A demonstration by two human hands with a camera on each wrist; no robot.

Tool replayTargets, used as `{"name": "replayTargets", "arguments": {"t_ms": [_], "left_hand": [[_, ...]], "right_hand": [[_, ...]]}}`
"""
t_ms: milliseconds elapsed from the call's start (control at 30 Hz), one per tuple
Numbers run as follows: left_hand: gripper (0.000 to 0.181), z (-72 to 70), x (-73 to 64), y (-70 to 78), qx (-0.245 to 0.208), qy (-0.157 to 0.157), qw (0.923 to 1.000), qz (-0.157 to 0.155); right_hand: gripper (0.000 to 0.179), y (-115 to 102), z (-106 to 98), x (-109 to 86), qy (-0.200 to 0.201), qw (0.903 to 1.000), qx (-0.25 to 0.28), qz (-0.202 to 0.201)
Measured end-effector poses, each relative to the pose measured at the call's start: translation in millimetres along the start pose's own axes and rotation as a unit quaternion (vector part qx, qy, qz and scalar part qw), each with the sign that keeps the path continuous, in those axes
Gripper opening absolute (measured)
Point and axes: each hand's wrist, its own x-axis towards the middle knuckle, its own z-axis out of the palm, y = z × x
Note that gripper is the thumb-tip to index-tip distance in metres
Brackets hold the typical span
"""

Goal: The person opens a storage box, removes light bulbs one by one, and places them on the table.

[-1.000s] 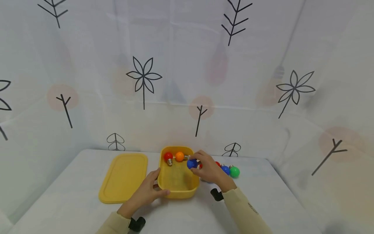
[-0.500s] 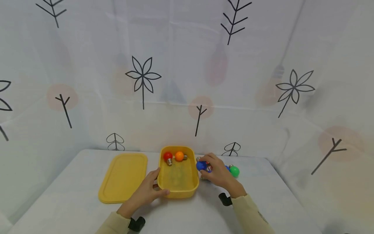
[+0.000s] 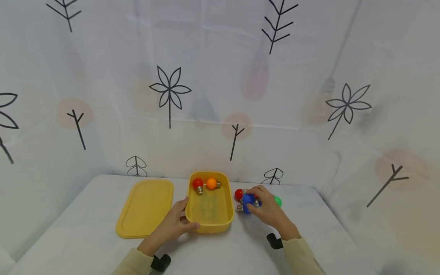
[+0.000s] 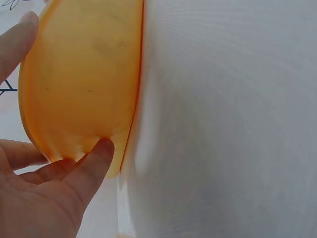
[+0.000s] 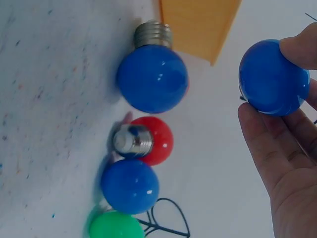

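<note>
My left hand (image 3: pixel 173 221) grips the near left corner of a yellow plastic box (image 3: pixel 210 229), thumb on the front wall and fingers along the left side. Inside it, at the far end, lie a red light bulb (image 3: pixel 197 184) and an orange light bulb (image 3: pixel 211 183). Right of the box, my right hand (image 3: pixel 269 210) pinches a blue light bulb (image 5: pixel 274 77) between thumb and fingers, above a cluster of bulbs. That cluster includes a blue bulb (image 5: pixel 152 79), a red bulb (image 5: pixel 163 141), another blue bulb (image 5: pixel 130 186) and a green bulb (image 5: pixel 116 226).
A yellow lid (image 3: pixel 146 208) lies flat on the white-covered table (image 3: pixel 93 225), left of the box. Another red bulb (image 3: pixel 238 194) sits near the box's right wall. Behind the table hangs a white printed curtain (image 3: pixel 203 95).
My right hand has moved right with the blue bulb, from over the box's right edge to above the bulbs on the table. My left hand and the box have stayed in place.
</note>
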Motion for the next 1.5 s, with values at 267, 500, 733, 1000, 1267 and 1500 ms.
{"name": "replayTargets", "arguments": {"t_ms": [267, 500, 733, 1000, 1267, 1500], "left_hand": [[0.106, 2.1, -0.1, 2.6, 0.002, -0.006, 1.0000, -0.006], [0.105, 1.0, -0.1, 3.6, 0.012, 0.001, 0.9998, -0.016], [0.105, 0.9, -0.2, 2.4, 0.019, 0.004, 0.9997, -0.015], [0.105, 1.2, 0.7, 1.9, 0.016, 0.007, 0.9998, -0.010], [0.104, 1.0, 1.1, 3.2, 0.015, 0.005, 0.9997, -0.018], [0.105, 1.2, -0.3, 2.1, 0.012, 0.003, 0.9997, -0.021]], "right_hand": [[0.036, 14.3, -6.6, -12.7, 0.000, 0.9989, -0.028, 0.037], [0.036, 22.7, -11.1, -17.9, 0.004, 0.9984, -0.036, 0.044], [0.036, 30.2, -8.3, -19.3, -0.008, 0.9960, -0.040, 0.079], [0.036, 36.7, -7.6, -17.5, -0.023, 0.9932, -0.036, 0.108], [0.034, 39.8, -7.9, -17.9, -0.040, 0.9910, -0.047, 0.119], [0.035, 40.7, -6.7, -18.1, -0.058, 0.9887, -0.045, 0.131]]}}
